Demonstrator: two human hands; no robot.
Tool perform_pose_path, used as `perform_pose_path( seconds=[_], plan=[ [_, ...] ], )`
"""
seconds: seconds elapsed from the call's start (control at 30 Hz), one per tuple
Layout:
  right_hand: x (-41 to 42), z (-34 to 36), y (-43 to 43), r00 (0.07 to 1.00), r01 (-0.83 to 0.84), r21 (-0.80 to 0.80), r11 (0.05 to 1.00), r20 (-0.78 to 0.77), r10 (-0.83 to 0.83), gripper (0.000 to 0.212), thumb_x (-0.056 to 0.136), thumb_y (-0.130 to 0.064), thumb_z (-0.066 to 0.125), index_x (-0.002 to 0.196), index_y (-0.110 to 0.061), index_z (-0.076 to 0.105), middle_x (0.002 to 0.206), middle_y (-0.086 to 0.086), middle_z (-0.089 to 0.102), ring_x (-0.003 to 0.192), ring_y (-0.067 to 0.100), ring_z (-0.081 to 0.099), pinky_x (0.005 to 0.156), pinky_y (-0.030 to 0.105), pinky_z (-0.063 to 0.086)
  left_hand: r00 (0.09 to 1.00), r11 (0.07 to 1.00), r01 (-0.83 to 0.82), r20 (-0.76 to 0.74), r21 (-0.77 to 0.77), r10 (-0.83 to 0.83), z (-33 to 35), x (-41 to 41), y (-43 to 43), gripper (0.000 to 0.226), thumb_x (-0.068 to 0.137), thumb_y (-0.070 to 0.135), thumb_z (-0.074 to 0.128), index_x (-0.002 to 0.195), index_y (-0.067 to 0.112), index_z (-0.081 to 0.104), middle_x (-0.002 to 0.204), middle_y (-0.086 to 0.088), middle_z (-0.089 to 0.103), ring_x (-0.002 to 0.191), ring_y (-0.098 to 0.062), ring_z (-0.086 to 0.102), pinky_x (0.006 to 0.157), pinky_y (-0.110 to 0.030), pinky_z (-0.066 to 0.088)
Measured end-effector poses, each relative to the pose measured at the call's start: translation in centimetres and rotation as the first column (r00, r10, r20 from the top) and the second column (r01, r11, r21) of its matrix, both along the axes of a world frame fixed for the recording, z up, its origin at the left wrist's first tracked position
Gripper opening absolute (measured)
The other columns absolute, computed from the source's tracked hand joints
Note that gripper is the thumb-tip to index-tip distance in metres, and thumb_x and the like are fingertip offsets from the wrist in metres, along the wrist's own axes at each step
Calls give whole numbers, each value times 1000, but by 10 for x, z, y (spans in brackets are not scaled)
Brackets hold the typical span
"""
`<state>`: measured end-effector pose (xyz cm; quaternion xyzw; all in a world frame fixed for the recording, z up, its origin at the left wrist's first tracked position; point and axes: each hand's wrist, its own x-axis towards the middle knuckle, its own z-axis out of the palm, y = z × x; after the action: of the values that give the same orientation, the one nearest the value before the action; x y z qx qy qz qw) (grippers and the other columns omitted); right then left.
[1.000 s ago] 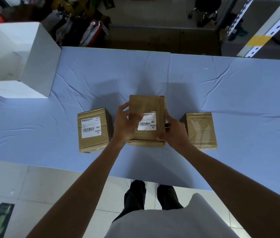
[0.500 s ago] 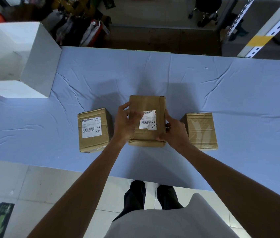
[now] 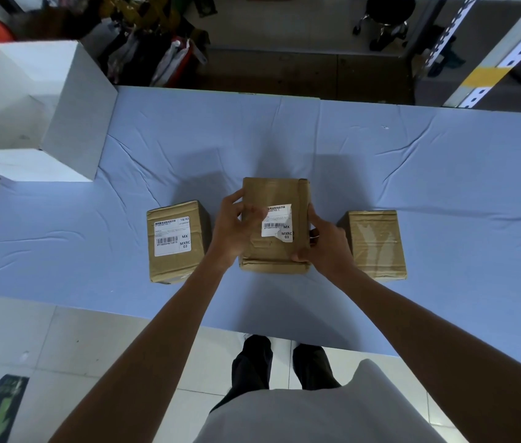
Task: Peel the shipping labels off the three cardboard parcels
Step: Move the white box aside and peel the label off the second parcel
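Three brown cardboard parcels, boxy and banded with glossy tape, sit in a row on the creased blue cloth (image 3: 412,161). Two white paper labels are in view. The left parcel (image 3: 174,263) carries the left label (image 3: 172,237), flat and barcoded. The right parcel (image 3: 376,244) shows only wrinkled tape on top. The right hand (image 3: 328,249) grips the right side of the middle parcel (image 3: 272,193). The left hand (image 3: 232,233) curls at the edge of the middle label (image 3: 277,223), seemingly pinching it. That label's lower corner looks ragged. One smooth white box (image 3: 70,123) stands far left.

Three parcels (image 3: 169,266) (image 3: 272,193) (image 3: 377,244) — two labels (image 3: 173,236) (image 3: 280,223) — one white box (image 3: 29,107)
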<state>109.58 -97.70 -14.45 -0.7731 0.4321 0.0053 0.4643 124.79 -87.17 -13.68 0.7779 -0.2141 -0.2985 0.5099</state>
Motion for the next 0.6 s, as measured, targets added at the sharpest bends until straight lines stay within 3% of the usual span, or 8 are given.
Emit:
perform_pose_path(
  seconds=[0.07,0.13,0.17,0.23,0.37,0.6],
  plan=[
    [0,0,1,1000,-5,1,1000,-1,5,115,56,-8,87,149,-29,23,108,6,70,99,23,66,88,38,56,999,999,17,-31,-43,-18,4,1,0,17,86,16,67,79,0,69,120,2,60,100,-8,61,80,-19,50],
    [1,-1,1,1000,-6,5,1000,-6,6,115,57,-8,87,149,-30,22,108,6,69,100,23,66,88,39,55,996,994,63,-55,-87,-68,9,3,0,13,87,11,63,83,-1,66,91,-17,69,82,-20,63,79,-45,51],
    [1,-1,1,1000,-5,6,1000,-9,5,115,57,-8,87,149,-30,21,108,6,69,99,23,66,88,38,55,995,993,79,-52,-88,-84,11,4,0,14,88,10,62,87,-3,65,86,-25,68,78,-28,63,79,-50,51],
    [1,0,0,1000,-12,-3,1000,-14,12,115,57,-9,87,150,-30,21,107,6,69,98,23,65,87,37,56,994,992,107,-24,-70,-109,12,4,0,15,88,12,61,92,-3,64,86,-29,67,78,-34,64,75,-43,52],
    [2,1,-1,999,-27,-12,1000,-20,27,114,58,-10,86,150,-28,21,108,7,69,99,24,66,87,38,55,990,989,144,11,-31,-144,12,5,-2,14,87,13,62,82,0,66,92,-22,69,77,-22,67,62,-17,49],
    [3,2,1,1000,-21,5,1000,-13,21,113,60,-5,83,151,-29,19,107,5,68,99,26,65,84,36,56,990,989,141,-14,-39,-142,7,6,-2,22,86,13,64,76,-6,67,99,-5,70,86,-13,69,65,-16,52]
  ],
)
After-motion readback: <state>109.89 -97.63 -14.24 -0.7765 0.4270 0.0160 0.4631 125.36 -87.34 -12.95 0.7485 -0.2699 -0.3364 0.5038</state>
